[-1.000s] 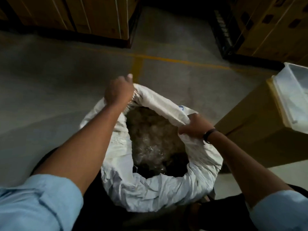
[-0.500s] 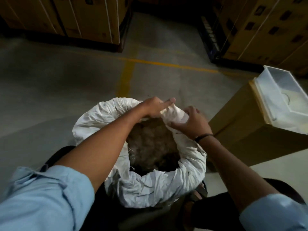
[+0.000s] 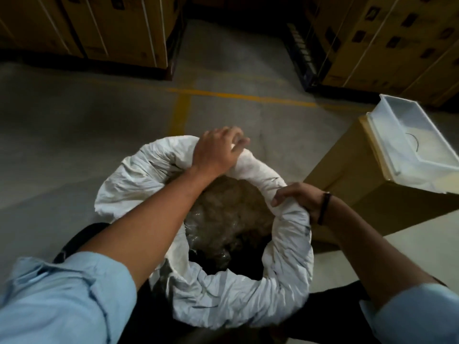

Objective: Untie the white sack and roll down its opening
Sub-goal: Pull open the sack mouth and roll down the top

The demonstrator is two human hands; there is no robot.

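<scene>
White woven cloth is under both hands. The fingers (image 3: 236,142) of the left hand (image 3: 216,152) are bent and pressed together over the far part of the rolled rim, and they hold a fold of it; the tips are a little blurred. The fingers (image 3: 280,198) of the right hand (image 3: 298,197) are curled down and closed on the right part of the rim, with cloth bunched below them. A dark band (image 3: 324,207) goes around the right wrist.

Both forearms are bare, and each comes out of a light blue sleeve (image 3: 62,299) at the bottom corners of the view. The left forearm crosses over the open mouth of the sack.

The white sack (image 3: 248,301) stands upright on the floor (image 3: 74,135), directly in front of the person and between the two arms. Its mouth is open and its edge is turned down into a thick, wrinkled ring all around. Inside I see a brownish, fluffy filling (image 3: 231,212) with some clear plastic that shines at the left inner side.

Just right of the sack stands a cardboard box (image 3: 360,194), and a white plastic tray (image 3: 407,135) lies on top of it. Yellow lines (image 3: 183,110) are painted on the grey floor beyond the sack. Farther away, stacked cardboard boxes (image 3: 111,28) stand on dark pallets at both sides of an aisle.
</scene>
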